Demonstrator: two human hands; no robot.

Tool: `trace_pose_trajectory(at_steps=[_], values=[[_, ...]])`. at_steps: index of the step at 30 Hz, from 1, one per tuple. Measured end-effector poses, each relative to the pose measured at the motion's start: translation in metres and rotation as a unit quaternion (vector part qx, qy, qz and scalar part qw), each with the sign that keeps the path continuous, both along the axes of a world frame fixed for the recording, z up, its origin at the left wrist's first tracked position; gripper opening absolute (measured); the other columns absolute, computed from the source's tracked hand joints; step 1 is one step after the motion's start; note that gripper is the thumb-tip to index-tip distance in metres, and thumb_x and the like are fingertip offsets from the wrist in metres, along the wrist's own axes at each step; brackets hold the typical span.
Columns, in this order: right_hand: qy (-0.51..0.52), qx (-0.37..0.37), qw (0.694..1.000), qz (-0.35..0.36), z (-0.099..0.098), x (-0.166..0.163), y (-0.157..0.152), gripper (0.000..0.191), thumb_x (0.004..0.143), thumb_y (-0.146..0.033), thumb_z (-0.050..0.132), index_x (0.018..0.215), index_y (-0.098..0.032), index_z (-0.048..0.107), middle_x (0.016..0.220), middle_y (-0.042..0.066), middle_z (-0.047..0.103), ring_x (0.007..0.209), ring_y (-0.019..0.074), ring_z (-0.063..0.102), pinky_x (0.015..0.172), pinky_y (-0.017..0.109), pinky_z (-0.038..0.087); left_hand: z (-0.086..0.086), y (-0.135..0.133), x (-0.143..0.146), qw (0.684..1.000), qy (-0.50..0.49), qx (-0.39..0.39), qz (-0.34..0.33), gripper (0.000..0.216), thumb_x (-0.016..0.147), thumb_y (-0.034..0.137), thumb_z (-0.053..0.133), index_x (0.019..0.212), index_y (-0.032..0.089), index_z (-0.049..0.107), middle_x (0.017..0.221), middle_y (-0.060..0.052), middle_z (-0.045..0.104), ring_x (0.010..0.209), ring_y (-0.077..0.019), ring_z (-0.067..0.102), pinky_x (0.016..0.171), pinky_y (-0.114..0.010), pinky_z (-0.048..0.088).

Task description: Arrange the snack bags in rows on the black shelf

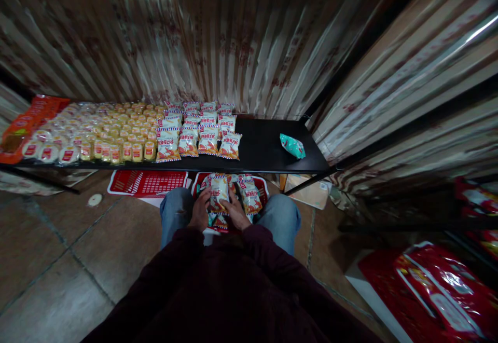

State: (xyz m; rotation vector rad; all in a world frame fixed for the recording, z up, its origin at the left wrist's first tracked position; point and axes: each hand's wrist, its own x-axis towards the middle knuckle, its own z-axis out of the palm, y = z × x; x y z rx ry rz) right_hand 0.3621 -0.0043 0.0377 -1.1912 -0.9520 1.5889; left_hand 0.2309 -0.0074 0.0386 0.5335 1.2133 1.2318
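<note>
Between my knees sits a red basket (265,191) filled with snack bags. My left hand (200,210) and my right hand (235,210) grip a white-and-orange snack bag (219,193) from its two sides, over the basket. Beside my right hand, another snack bag (251,197) of the same kind lies on the pile. Green packets show partly underneath. On the black shelf (260,148) in front of me, rows of matching snack bags (208,139) stand close together. A green packet (292,146) lies alone toward the shelf's right end.
Left of the bags, the shelf holds many small wrapped cakes (116,130) and an orange packet (29,127). An upturned-looking red basket (150,183) lies under the shelf. Large red packages (443,291) lie at the lower right. A striped curtain (218,37) hangs behind.
</note>
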Motion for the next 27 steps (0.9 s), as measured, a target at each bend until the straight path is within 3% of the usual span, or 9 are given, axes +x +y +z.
trace_pose_trajectory(at_steps=[6,11,18,27], values=[[0.105,-0.059,0.993,0.006,0.003,0.003,0.001,0.059,0.073,-0.033,0.066,0.13,-0.027,0.053,0.112,0.002,0.07,0.103,0.0259,0.066,0.093,0.043,0.051,0.001,-0.003,-0.003,0.997,0.007,0.071,0.023,0.045,0.068,0.041,0.071,0.104,0.015,0.068,0.113,-0.012,0.069,0.113,-0.0269,0.06,0.096,-0.036,0.048],[0.1,-0.036,0.994,0.036,0.001,0.005,0.0,0.06,0.076,-0.043,0.071,0.13,-0.027,0.051,0.114,0.004,0.07,0.104,0.0247,0.066,0.093,0.042,0.052,0.015,-0.001,0.002,0.999,-0.032,0.0,0.025,0.053,0.065,0.035,0.073,0.113,0.014,0.065,0.095,-0.008,0.074,0.098,-0.0264,0.067,0.087,-0.037,0.052],[0.061,-0.012,0.998,-0.007,0.0,0.002,0.005,0.069,0.074,-0.049,0.072,0.134,-0.025,0.047,0.114,0.008,0.07,0.099,0.0267,0.069,0.089,0.046,0.054,0.013,0.004,0.003,0.998,-0.032,-0.005,0.049,0.055,0.067,0.029,0.068,0.119,0.013,0.061,0.095,-0.007,0.074,0.094,-0.0255,0.068,0.087,-0.039,0.052],[0.022,0.003,1.0,-0.008,0.015,-0.001,0.007,0.069,0.079,-0.054,0.063,0.138,-0.025,0.044,0.118,0.008,0.068,0.106,0.0274,0.066,0.091,0.045,0.054,0.005,0.008,0.009,0.999,-0.012,0.02,0.039,0.051,0.068,0.024,0.067,0.119,0.017,0.06,0.119,-0.009,0.067,0.109,-0.0258,0.063,0.095,-0.039,0.049]])
